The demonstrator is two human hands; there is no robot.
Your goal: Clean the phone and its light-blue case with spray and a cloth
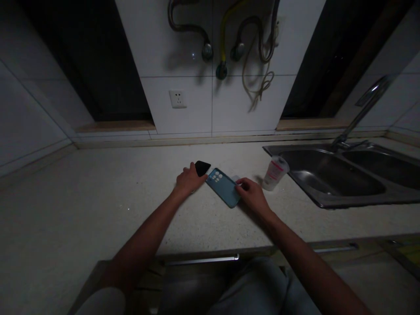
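Observation:
A blue phone case [223, 188] with several camera cutouts at its far left corner is tilted just above or on the counter; I cannot tell which. My right hand [252, 193] pinches its right edge between thumb and fingers. To the left, my left hand [188, 179] grips a black flat phone [202, 167], most of it hidden behind the fingers. The left thumb reaches close to the case's far left corner. Behind the case, near my right fingertips, a small pale thing [235, 178] shows in part; its kind is unclear.
Right of my right hand stands a clear plastic cup [275, 173] with pink print. Beyond it a steel double sink [323, 204] with a tall faucet [361, 111] is set into the pale counter [138, 210]. A socket [177, 99] and hanging hoses are on the tiled wall.

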